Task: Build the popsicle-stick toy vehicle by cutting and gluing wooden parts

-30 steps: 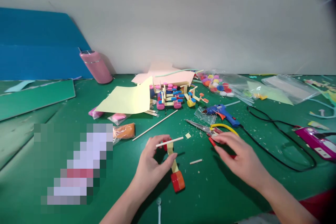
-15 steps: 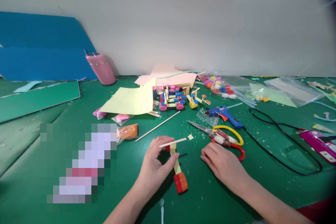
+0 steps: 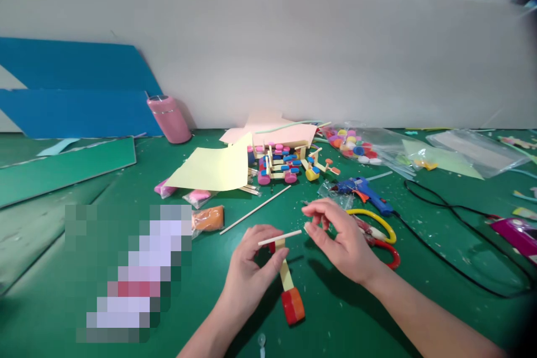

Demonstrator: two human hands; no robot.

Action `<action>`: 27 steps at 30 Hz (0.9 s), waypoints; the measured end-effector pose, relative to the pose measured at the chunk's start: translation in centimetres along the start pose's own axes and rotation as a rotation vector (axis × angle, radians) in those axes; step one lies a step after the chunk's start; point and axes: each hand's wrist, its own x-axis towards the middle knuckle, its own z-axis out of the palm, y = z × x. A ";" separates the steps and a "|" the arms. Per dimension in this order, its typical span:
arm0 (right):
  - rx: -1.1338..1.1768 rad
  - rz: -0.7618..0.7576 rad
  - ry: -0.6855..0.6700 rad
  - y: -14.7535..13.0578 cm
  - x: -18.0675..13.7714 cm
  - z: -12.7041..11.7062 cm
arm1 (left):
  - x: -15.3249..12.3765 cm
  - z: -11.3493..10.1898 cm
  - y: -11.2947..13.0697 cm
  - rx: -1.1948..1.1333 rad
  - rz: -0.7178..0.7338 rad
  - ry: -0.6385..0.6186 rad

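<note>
My left hand [image 3: 254,268] grips a small craft model by its upper end, between thumb and fingers. The model has a pale yellow strip [image 3: 286,277] with a red-and-orange block [image 3: 292,306] at its near end. Across its top lies a short white stick [image 3: 280,237]. Just right of the stick's end is my right hand [image 3: 338,240], its thumb and fingers apart. A small pale bit shows at the right thumb's tip; whether it is paper or nail, I cannot tell. Behind that hand lie scissors [image 3: 392,227] with yellow and red handles, partly covered.
A blue glue gun [image 3: 367,194] with a black cord lies beyond the scissors. Several small coloured models [image 3: 279,165] stand at the back beside a yellow sheet [image 3: 213,169]. A long thin stick [image 3: 255,210] and an orange clay packet [image 3: 208,218] lie left of centre. A pink tumbler [image 3: 170,119] leans against the wall.
My right hand has risen and moved left toward the stick, its fingers now spread. The small yellow square on the table is no longer plainly visible. The left hand keeps its hold.
</note>
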 end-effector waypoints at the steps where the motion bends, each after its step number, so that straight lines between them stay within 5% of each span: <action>1: 0.033 -0.035 -0.024 -0.3 0.2 0.3 | 0.0 0.0 0.0 -0.008 0.004 0.004; 12: -0.071 -0.320 -0.040 0.1 0.6 2.6 | 0.0 0.1 -0.6 -0.039 -0.024 0.005; 27: -0.158 -0.336 -0.069 -0.1 0.6 2.2 | 0.1 0.0 -0.5 -0.086 -0.063 -0.055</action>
